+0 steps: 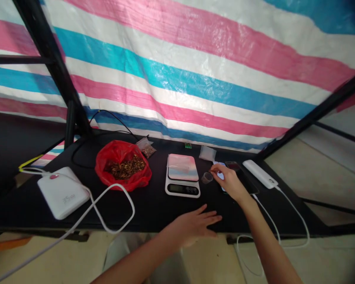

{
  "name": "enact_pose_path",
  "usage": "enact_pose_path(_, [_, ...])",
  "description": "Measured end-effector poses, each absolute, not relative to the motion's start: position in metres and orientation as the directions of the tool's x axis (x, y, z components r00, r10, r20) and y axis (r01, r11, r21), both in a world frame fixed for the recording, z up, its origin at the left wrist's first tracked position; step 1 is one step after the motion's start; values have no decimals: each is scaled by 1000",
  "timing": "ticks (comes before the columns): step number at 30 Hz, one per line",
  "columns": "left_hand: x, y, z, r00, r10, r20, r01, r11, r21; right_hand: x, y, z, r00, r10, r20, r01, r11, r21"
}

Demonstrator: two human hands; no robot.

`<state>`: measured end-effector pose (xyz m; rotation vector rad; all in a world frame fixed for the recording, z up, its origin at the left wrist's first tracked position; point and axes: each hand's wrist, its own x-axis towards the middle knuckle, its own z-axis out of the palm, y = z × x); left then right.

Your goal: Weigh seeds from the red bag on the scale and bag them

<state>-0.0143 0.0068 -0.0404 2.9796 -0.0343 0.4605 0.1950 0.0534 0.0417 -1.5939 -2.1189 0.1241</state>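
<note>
Left hand (pixel 195 225) flat, right hand (pixel 229 182) at cup (pixel 207 178)

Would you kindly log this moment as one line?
left hand open on black table | right hand by small clear plastic cup | cup beside white digital scale

One scale (pixel 182 175), one cup (pixel 207 178)

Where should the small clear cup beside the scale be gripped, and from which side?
Probably pinch the small clear cup by its side wall near the rim, with thumb and forefinger. Come from the right and above: the scale stands close on its left, and the right hand is at its right side.
</note>
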Motion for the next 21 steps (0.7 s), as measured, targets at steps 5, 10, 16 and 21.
enact_pose_path(5, [-18,1,-32,968,35,247,2,-991,132,202,50,26,-283,912,297,857,379,-349])
enact_pose_path(10, [-22,-12,-11,953,44,300,1,-990,141,209,49,19,-317,872,372,858,431,-278])
enact_pose_path(16, [-32,50,20,661,526,536,390,-850,353,211,45,0,-16,818,575,832,330,-446])
enact_pose_path(21, [-43,143,27,722,650,235,534,-741,407,196,43,-31,85,822,564,758,314,-572])
